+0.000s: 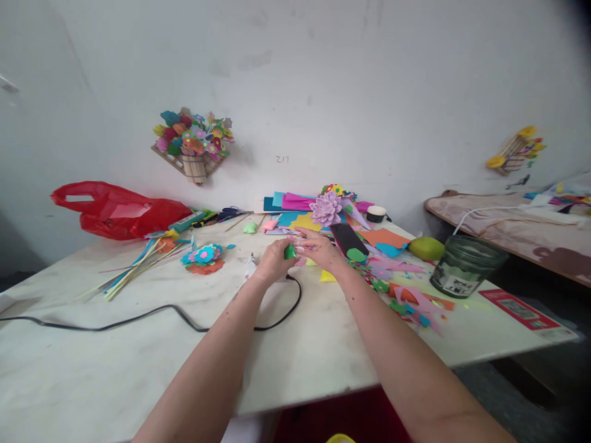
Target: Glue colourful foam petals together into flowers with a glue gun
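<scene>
Both of my hands are over the middle of the table, close together. My left hand (274, 261) is closed on a small green lump in clear plastic (290, 251); its exact kind is hard to make out. From the other side, my right hand (318, 249) pinches at the clear plastic. Just left of my left hand lies a white glue gun (250, 266), partly hidden, with a black cord (175, 307) running left across the table. A phone (348, 240) rests to the right of my right hand. Green (250, 227) and pink (269, 225) wrapped lumps lie behind the hands.
A red plastic bag (120, 212) and paper strips (138, 267) lie at left, near a layered blue paper flower (205, 253). Coloured sheets and a lilac flower (325, 209) are at the back. Scraps (406, 301), a yellow-green fruit (426, 248) and a glass jar (466, 271) occupy the right.
</scene>
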`<state>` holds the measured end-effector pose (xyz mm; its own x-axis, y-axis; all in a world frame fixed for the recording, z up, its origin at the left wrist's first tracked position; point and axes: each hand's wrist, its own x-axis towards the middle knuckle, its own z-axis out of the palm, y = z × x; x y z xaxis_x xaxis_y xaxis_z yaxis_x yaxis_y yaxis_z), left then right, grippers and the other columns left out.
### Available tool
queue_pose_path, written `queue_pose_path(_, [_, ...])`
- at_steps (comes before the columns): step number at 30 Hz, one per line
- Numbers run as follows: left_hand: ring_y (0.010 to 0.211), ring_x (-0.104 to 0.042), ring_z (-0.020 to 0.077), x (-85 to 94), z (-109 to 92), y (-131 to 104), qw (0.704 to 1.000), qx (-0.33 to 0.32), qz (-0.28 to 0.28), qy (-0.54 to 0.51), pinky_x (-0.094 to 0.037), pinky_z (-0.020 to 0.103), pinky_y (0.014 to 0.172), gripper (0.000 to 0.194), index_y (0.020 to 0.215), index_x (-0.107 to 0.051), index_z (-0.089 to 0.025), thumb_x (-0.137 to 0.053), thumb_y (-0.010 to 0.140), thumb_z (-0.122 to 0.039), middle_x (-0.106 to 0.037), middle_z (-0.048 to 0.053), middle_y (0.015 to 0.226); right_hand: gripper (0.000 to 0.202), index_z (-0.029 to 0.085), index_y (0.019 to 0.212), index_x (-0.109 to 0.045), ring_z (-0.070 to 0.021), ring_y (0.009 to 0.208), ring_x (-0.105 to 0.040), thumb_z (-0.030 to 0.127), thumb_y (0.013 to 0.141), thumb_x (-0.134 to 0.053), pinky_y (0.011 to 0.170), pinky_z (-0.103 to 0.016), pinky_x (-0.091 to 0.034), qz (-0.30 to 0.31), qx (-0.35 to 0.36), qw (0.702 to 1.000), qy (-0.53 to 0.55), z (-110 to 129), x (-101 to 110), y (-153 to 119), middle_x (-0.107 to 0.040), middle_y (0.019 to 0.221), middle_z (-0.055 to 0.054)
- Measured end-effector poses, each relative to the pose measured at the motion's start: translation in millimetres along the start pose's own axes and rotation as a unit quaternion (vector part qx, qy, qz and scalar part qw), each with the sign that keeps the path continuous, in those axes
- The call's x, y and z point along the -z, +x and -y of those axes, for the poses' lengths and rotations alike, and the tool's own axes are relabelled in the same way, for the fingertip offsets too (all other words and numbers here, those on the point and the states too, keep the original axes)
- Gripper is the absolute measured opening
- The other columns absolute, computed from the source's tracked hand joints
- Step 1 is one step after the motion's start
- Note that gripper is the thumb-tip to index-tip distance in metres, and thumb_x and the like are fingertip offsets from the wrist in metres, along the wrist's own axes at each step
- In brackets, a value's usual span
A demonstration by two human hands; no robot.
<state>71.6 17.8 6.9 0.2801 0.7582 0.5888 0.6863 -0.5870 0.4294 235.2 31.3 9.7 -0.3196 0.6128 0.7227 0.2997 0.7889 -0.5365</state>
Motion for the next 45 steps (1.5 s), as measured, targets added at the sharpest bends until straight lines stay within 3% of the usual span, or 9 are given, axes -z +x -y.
queue_pose_path(8, [0.095,-0.057,0.0197,2.1,-5.4,-0.4,1.0,-0.006,0.01,0.013,-0.043,0.032,0.084,0.037,0.102,-0.056,-0.016,-0.059,0.066,-0.025,-0.063,0.007,0.101,0.01,0.019,0.068,-0.066,-0.0195,0.104,-0.053,0.013,0.068,-0.058,0.09,-0.036,-0.041,-0.033,0.05,0.997,-0.054,4.4,-3.1,1.4,-0.059,0.113,-0.009])
queue_pose_path(13, [0.092,-0.057,0.0192,2.4,-6.9,-0.4,1.0,-0.001,0.007,0.014,-0.044,0.032,0.083,0.035,0.1,-0.057,-0.018,-0.059,0.065,-0.024,-0.064,0.006,0.098,0.018,0.019,0.073,-0.066,-0.0196,0.105,-0.053,0.007,0.067,-0.053,0.089,-0.038,-0.041,-0.016,0.045,0.992,-0.115,10.4,-1.6,1.8,-0.06,0.112,-0.009])
queue_pose_path(20, [0.09,-0.058,0.019,1.8,-3.4,0.1,1.0,-0.006,-0.012,0.024,-0.044,0.031,0.081,0.033,0.099,-0.057,-0.018,-0.059,0.067,-0.026,-0.064,0.006,0.095,0.021,0.021,0.081,-0.067,-0.0175,0.105,-0.052,0.011,0.073,-0.051,0.088,-0.036,-0.043,0.009,0.073,0.989,-0.125,6.8,3.6,1.3,-0.057,0.117,-0.006])
queue_pose_path(24, [0.09,-0.058,0.0199,0.6,-1.5,0.5,0.999,-0.02,-0.011,0.037,-0.045,0.032,0.081,0.033,0.099,-0.057,-0.017,-0.059,0.067,-0.025,-0.064,0.007,0.094,0.013,0.02,0.077,-0.067,-0.0185,0.104,-0.053,0.015,0.073,-0.056,0.089,-0.036,-0.042,0.013,0.069,0.987,-0.142,3.8,2.9,1.3,-0.058,0.115,-0.006])
queue_pose_path(33, [0.091,-0.058,0.0204,-2.0,-2.3,0.6,0.998,-0.048,-0.013,0.043,-0.045,0.032,0.082,0.033,0.098,-0.057,-0.017,-0.059,0.065,-0.018,-0.064,0.007,0.094,0.012,0.019,0.066,-0.063,-0.0189,0.103,-0.052,0.01,0.067,-0.055,0.088,-0.036,-0.042,0.013,0.044,0.983,-0.177,7.5,1.7,-0.6,-0.059,0.113,-0.006])
queue_pose_path(42, [0.09,-0.058,0.0201,-0.6,0.2,-0.1,0.998,-0.039,-0.025,0.038,-0.045,0.032,0.082,0.032,0.098,-0.057,-0.018,-0.059,0.066,-0.02,-0.064,0.006,0.095,0.02,0.02,0.083,-0.066,-0.0182,0.105,-0.052,0.012,0.07,-0.053,0.089,-0.034,-0.042,0.038,0.05,0.978,-0.198,5.4,5.1,-1.1,-0.056,0.118,-0.005])
queue_pose_path(45, [0.092,-0.058,0.0203,-0.6,1.3,-0.3,0.998,-0.038,-0.025,0.042,-0.045,0.032,0.082,0.032,0.098,-0.057,-0.018,-0.059,0.066,-0.021,-0.064,0.007,0.096,0.015,0.02,0.078,-0.067,-0.0182,0.103,-0.053,0.014,0.071,-0.055,0.088,-0.034,-0.042,0.06,0.048,0.978,-0.196,6.5,6.5,-0.4,-0.056,0.118,-0.004])
